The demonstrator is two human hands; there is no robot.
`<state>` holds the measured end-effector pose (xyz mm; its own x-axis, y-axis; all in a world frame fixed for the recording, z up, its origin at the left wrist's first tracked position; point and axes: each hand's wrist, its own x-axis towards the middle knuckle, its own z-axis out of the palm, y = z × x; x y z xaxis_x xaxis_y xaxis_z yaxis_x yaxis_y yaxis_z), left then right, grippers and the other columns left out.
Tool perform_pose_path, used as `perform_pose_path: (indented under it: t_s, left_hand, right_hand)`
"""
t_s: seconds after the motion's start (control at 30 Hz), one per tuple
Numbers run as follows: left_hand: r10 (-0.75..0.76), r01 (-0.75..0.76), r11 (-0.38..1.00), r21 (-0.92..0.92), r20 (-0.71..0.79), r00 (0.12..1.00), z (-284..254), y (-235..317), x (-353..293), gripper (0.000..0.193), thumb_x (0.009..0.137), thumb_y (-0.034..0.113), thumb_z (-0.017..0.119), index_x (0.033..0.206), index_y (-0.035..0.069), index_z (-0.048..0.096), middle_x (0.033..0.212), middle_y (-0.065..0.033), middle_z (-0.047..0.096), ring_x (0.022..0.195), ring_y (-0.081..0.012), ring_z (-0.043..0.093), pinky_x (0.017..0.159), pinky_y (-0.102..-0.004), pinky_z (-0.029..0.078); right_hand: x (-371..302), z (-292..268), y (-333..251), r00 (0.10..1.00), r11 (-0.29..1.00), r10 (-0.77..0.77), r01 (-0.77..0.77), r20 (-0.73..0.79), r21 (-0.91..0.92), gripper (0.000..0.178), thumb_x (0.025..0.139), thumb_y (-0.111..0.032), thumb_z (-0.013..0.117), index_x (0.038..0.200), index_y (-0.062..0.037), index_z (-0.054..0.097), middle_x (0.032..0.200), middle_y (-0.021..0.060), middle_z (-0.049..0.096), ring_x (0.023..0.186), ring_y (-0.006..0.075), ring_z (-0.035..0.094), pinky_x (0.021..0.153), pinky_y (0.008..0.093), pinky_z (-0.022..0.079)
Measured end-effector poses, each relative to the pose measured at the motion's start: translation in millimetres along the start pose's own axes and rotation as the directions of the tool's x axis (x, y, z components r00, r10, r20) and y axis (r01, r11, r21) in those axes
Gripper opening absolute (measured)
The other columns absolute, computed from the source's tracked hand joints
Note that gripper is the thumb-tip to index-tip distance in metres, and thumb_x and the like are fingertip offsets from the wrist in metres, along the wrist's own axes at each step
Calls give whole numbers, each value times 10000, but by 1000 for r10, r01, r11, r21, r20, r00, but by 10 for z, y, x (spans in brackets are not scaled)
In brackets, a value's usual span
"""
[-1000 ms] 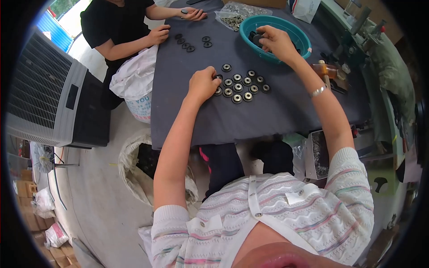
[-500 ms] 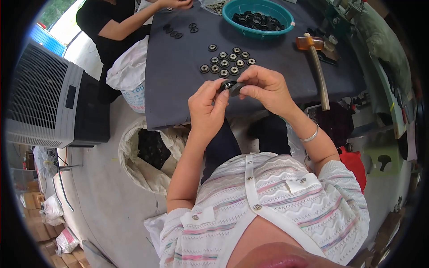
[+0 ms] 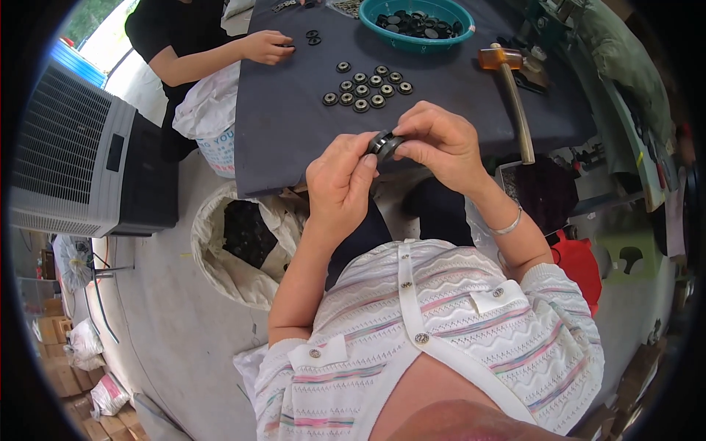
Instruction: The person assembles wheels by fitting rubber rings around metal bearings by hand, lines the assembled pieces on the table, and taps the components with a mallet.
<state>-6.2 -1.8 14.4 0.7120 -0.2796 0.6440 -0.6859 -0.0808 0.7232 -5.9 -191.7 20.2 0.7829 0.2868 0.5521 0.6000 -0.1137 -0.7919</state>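
Above the near edge of the table, a black grooved roller wheel [image 3: 384, 146] with a shiny metal band at its middle is held between my two hands. My left hand [image 3: 340, 176] pinches its left side with thumb and fingers. On its right side, my right hand [image 3: 443, 145] grips the dark disc-shaped half by the rim. The two halves sit face to face; whether they are fully joined I cannot tell. Just beyond my hands, several black wheels with metal centres [image 3: 362, 90] lie flat in a loose cluster.
A teal basin [image 3: 423, 45] of black round parts stands at the back. On the right lies a mallet [image 3: 507, 70] with an orange head. Across the left corner, a co-worker's hand [image 3: 266, 48] touches small black parts. An open white sack [image 3: 209, 257] stands below the table.
The dark disc, tilted away before, now lines up against the other half between my hands. The co-worker's hand has come down to the black parts at the table's left.
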Motion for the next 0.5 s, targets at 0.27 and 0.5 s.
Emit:
perform_pose_path:
  t_s: [0.27,0.5]
  left_hand:
    - [139,-137,989,57,-30,990,17,101,-78,263,734,-12,627,995,-29,593,767,-88,588,561,-141,545,481,-236,420]
    - [148,-140,978,154,-44,988,-80,146,-200,209,723,18,656,922,-12,600,727,-68,579,513,-129,515,464,-228,397]
  right_hand:
    - [-56,13,-120,996,995,-62,67,65,-70,228,749,55,668,963,44,590,917,96,555,775,142,606,654,234,506]
    - [-67,172,-241,996,997,35,-40,76,69,285,758,14,673,1036,41,617,894,91,591,778,150,601,661,236,489]
